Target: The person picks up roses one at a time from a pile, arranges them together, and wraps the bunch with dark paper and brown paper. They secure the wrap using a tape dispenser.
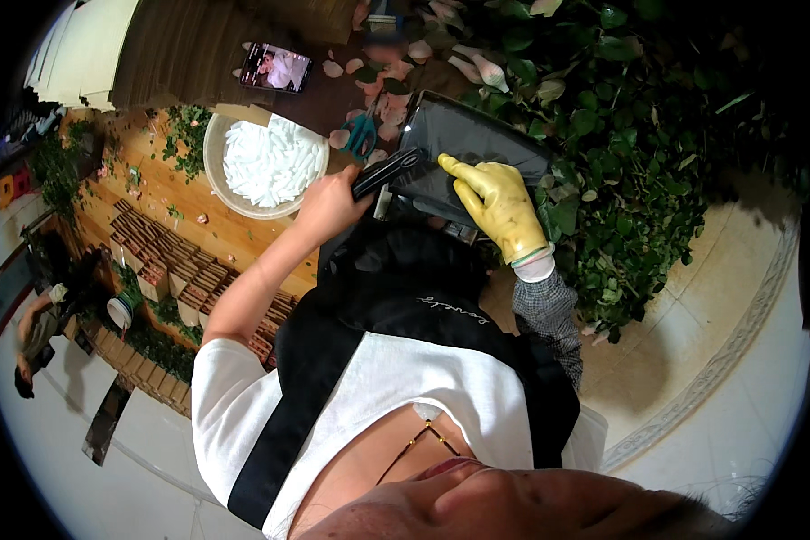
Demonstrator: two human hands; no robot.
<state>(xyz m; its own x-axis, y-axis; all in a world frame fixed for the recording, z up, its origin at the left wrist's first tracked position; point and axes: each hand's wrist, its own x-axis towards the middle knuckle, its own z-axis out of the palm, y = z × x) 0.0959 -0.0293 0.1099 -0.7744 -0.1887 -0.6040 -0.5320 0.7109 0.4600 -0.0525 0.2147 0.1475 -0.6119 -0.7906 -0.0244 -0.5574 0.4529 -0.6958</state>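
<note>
My bare left hand [328,207] is closed around a long black tool [389,173] that looks like a stapler; its exact kind is unclear. The tool's far end points right, over a black shallow tray [466,128] with a shiny dark surface. My right hand [499,207] wears a yellow glove and lies over the tray's right part. Its index finger and thumb are stretched out and apart, with nothing visible between them. Left of the tray lie teal-handled scissors [362,135] among pink petals [392,109].
A round white tub [214,180] holds many small white tubes. A lit phone [277,68] leans by stacked cardboard [180,54]. Leafy rose stems [621,180] heap at the right. Rows of brown cardboard packs [180,261] stand on the left; another person [43,324] is beyond them.
</note>
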